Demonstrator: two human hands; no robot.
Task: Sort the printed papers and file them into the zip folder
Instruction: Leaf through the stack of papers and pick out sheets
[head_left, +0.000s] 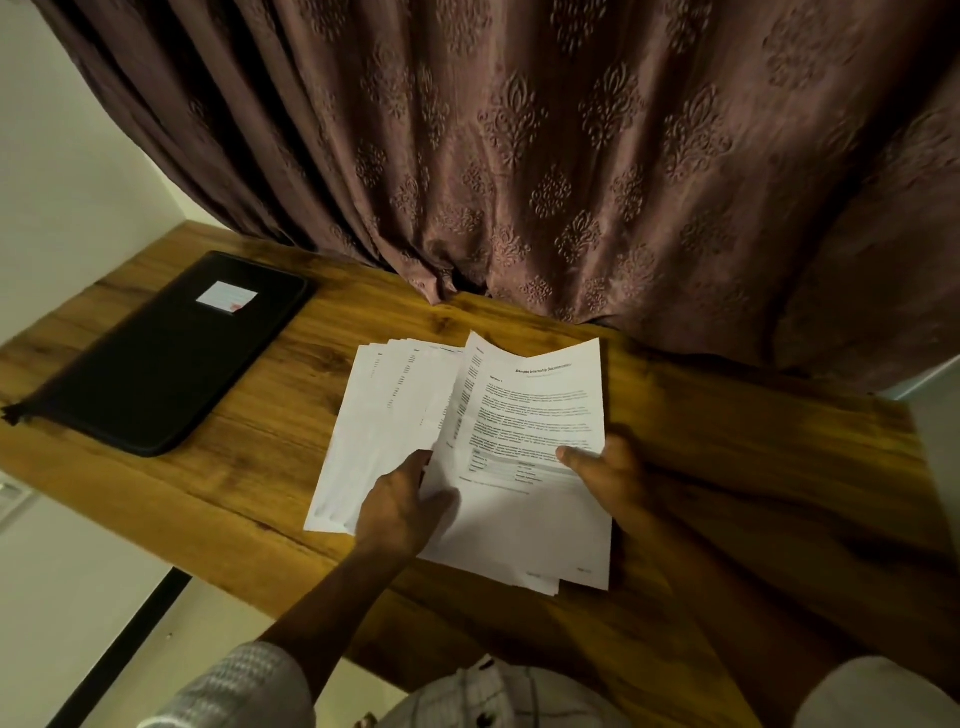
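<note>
Fanning across the middle of the frame, the papers (467, 415) lie partly on the wooden tabletop (727, 467), offset so each sheet's printed edge shows; I judge this helps tell the pages apart for sorting. The left hand (400, 501) grips the lower edge of the fanned sheaf with its fingers curled over it. The right hand (608, 470) pinches the top sheet with its thumb on the printed face, so the page bows upward. The sheets are thin, white and limp, with fine black text and a small table low on the top page.

At the upper left of the frame the folder (166, 358) lies flat and closed, well apart from the papers, probably set aside until sorting is done. It is black and matte with rounded corners, a zip pull at its left end and a white label (227, 298). A brown embossed curtain (519, 156) hangs behind, its hem meeting the tabletop.
</note>
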